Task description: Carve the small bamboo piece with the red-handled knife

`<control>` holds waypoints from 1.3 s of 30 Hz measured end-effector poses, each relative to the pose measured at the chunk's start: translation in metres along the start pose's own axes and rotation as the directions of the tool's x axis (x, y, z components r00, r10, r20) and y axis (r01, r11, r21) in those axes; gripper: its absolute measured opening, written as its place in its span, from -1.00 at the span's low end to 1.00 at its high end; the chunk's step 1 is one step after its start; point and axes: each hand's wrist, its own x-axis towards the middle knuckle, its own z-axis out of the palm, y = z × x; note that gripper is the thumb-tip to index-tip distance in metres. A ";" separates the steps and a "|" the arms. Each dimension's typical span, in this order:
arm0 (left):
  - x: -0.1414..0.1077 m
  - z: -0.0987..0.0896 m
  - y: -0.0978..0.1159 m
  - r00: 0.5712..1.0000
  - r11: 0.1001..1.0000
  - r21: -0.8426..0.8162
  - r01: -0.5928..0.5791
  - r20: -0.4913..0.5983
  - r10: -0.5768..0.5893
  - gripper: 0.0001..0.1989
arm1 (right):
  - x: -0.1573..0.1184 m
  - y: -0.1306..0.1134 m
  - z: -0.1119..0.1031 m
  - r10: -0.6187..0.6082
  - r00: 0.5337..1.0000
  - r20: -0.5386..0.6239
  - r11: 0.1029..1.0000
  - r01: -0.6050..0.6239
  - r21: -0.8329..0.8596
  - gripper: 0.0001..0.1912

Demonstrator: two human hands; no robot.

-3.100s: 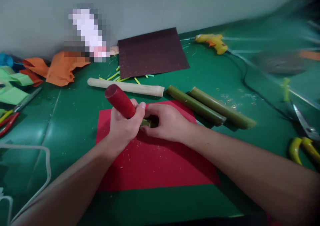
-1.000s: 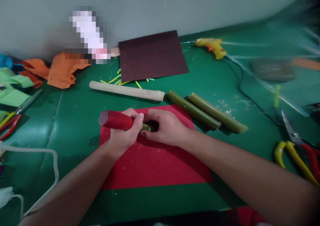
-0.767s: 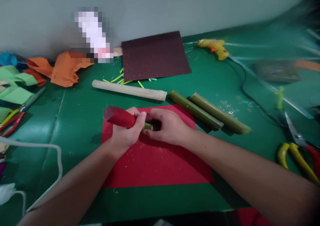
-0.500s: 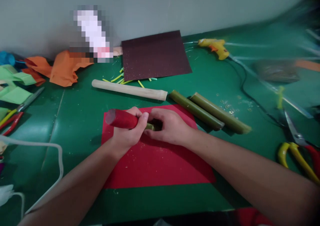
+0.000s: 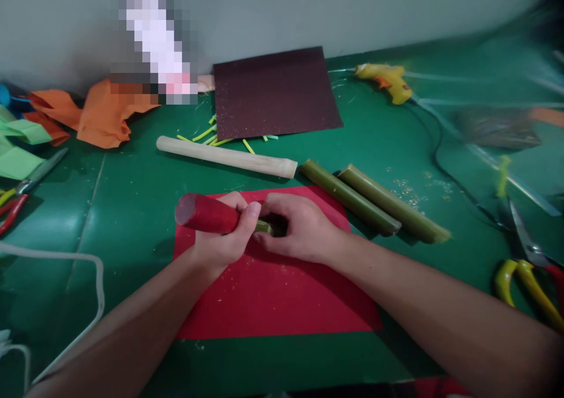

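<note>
My left hand [image 5: 227, 236] is closed around a thick red cylinder [image 5: 209, 213] with a flat greyish end that points left. Close beside it, my right hand [image 5: 299, 224] curls its fingers and thumb around a short green bamboo piece [image 5: 264, 227]. Most of that piece is hidden by the hands, and so is the far end of the red cylinder. Both hands are over a red sheet [image 5: 282, 298] strewn with small pale crumbs. Just beyond my right hand lie a green bamboo stick [image 5: 350, 195] and a second bamboo stick [image 5: 394, 204].
A pale peeled stick [image 5: 224, 156] lies behind the sheet, near a dark brown sheet [image 5: 277, 95]. At the back right is a yellow glue gun [image 5: 388, 80] with its cord. Scissors [image 5: 531, 251] lie right, red-handled scissors [image 5: 15, 207] left, near crumpled orange paper [image 5: 103, 116].
The view has shifted slightly, so things at the sides sit a little farther outward. Both hands keep the same grip, with hardly any movement against the red sheet.
</note>
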 end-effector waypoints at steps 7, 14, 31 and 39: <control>0.001 0.000 -0.001 0.999 1.000 0.001 -0.022 0.023 0.022 -0.66 | 0.001 0.001 0.000 0.003 1.000 0.004 1.000 -0.003 -0.005 -0.88; -0.001 0.004 0.002 0.999 0.997 -0.072 0.012 -0.039 -0.015 -0.64 | 0.002 0.001 0.000 0.003 1.000 0.010 1.000 -0.003 -0.015 -0.84; 0.003 -0.003 0.005 0.990 0.992 -0.125 0.013 0.141 0.004 -0.65 | 0.002 -0.001 -0.001 0.017 1.000 0.007 0.999 -0.017 -0.034 -0.85; 0.008 -0.005 0.007 0.980 0.996 -0.089 -0.031 0.192 0.048 -0.63 | 0.003 -0.002 -0.001 0.024 0.999 0.024 1.000 -0.024 -0.009 -0.82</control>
